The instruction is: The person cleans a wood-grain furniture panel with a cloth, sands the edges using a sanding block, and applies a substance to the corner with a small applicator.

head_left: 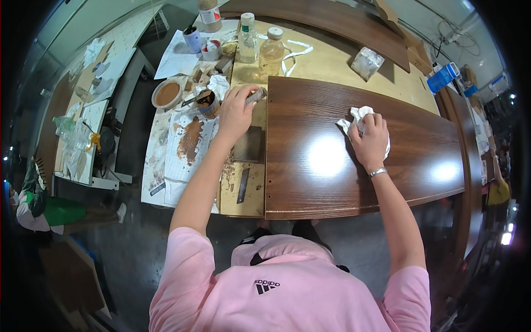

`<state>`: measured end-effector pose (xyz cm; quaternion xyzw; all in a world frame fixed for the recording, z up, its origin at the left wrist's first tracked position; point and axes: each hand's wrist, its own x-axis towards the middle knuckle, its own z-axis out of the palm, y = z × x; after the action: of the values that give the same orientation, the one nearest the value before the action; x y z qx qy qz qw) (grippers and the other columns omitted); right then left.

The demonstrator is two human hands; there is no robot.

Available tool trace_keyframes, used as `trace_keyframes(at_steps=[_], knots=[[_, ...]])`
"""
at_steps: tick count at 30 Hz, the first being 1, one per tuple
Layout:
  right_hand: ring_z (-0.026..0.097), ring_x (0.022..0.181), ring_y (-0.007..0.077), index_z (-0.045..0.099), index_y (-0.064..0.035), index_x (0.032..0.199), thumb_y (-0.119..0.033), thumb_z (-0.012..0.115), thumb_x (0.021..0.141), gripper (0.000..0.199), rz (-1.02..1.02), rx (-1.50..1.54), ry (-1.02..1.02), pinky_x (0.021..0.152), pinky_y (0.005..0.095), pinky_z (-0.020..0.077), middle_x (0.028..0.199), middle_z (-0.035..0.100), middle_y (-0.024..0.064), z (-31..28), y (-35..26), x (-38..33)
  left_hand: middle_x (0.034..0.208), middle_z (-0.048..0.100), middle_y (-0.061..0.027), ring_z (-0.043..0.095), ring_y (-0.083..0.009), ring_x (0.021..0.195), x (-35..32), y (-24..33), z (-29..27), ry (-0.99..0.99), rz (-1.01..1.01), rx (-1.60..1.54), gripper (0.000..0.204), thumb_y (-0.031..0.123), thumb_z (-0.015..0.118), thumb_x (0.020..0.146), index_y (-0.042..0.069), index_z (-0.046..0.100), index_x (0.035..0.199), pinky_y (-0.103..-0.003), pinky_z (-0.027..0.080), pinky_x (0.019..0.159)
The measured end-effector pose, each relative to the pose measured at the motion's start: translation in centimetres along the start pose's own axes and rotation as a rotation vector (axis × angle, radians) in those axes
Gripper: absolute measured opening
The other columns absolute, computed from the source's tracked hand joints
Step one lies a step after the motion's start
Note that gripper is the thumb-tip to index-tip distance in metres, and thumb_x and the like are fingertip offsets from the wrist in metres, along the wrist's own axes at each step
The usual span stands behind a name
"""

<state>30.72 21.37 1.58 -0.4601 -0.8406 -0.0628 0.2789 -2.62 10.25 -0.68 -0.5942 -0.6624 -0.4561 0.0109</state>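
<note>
While the left hand (237, 110) pinches a small grey scraper-like tool (255, 97) at the near-left corner of the dark wood panel (332, 166), fingers curled tight around it, the right hand (369, 141) presses a crumpled white rag (357, 119) flat onto the panel's upper face, palm down, fingers closed over the wad.

Panel lies glossy across the workbench (326, 63), two lamp glares on its surface. Just left of the panel's corner, beside the left hand: an open small tin (209, 104) with brown filler. Further left of the panel: a shallow bowl of brown paste (167, 94) and stained paper sheets (185, 149) with a brown smear. Behind the panel's far-left edge: two clear bottles (260, 47). A dark flat strip (243, 185) lies on the bench by the panel's left edge.

Risks, as judged: the tool's hard edge could score the finish if it slips over the corner. The tin sits close to the wrist; a nudge could tip filler onto the bench. The rag may drag wet residue across the glossy face and leave streaks.
</note>
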Motion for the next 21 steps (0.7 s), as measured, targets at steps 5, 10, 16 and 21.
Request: trace_keyframes(at_steps=[5,10,16,21], knots=[[0.055,0.101,0.0342,0.060,-0.0034,0.100,-0.025,0.069,0.081,0.030,0.034,0.001,-0.043,0.088,0.0461,0.0444,0.105,0.057,0.0148,-0.1,-0.3,0.1,0.102,0.063,-0.0120,0.058,-0.0340,0.099,3.2,-1.6,2.0,0.006,-0.037,0.058,0.036,-0.004,0.063,0.080,0.010,0.065,0.113,-0.043,0.046,0.088],[0.055,0.100,0.0340,0.060,-0.0038,0.098,-0.025,0.069,0.081,0.029,0.026,-0.011,-0.038,0.088,0.0456,0.0442,0.105,0.057,0.0147,-0.1,-0.3,0.1,0.102,0.063,-0.0125,0.057,-0.0347,0.100,2.1,-1.1,1.4,-0.036,0.007,0.031,0.032,-0.001,0.062,0.080,0.009,0.065,0.111,-0.043,0.046,0.089],[0.055,0.099,0.0342,0.058,-0.0037,0.097,-0.024,0.069,0.081,0.028,0.016,-0.022,-0.030,0.088,0.0455,0.0442,0.104,0.057,0.0148,-0.2,0.1,0.0,0.101,0.063,-0.0127,0.056,-0.0333,0.097,-5.7,4.0,-3.4,-0.206,0.021,-0.035,0.029,-0.001,0.060,0.080,0.005,0.066,0.108,-0.042,0.045,0.088],[0.055,0.098,0.0347,0.059,-0.0035,0.098,-0.025,0.068,0.081,0.028,-0.013,-0.040,-0.011,0.086,0.0463,0.0446,0.104,0.057,0.0148,0.2,0.2,-0.1,0.097,0.058,-0.0101,0.055,-0.0304,0.091,-13.3,7.4,-7.0,-0.286,-0.004,-0.164,0.035,0.000,0.062,0.083,0.009,0.067,0.116,-0.042,0.045,0.082]])
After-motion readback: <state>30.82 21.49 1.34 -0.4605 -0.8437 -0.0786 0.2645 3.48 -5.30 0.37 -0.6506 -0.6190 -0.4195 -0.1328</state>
